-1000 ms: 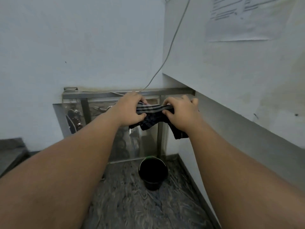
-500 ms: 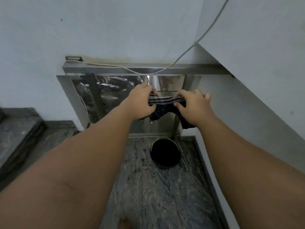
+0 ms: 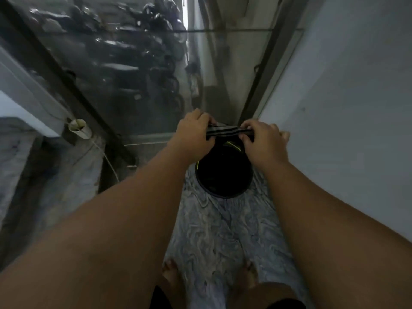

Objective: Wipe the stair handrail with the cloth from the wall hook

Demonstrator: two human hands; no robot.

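A dark cloth with grey stripes (image 3: 225, 131) is stretched tight between my two hands, straight above a black bucket (image 3: 224, 172). My left hand (image 3: 194, 132) grips its left end and my right hand (image 3: 262, 141) grips its right end. Most of the cloth is bunched inside my fists; only the striped band between them shows. The bucket stands on the marbled floor, against the foot of a glass panel (image 3: 138, 70). No handrail or wall hook is in view.
A white wall (image 3: 347, 108) runs close along the right. Dark metal posts (image 3: 260, 81) frame the glass panel ahead. A short white pipe stub (image 3: 79, 128) with a cord sits low on the left. My bare feet (image 3: 171, 275) stand on the floor.
The view has tipped sharply down; the rail on top of the glass has left the frame. Both hands have lowered with the cloth and now hold it over the bucket.
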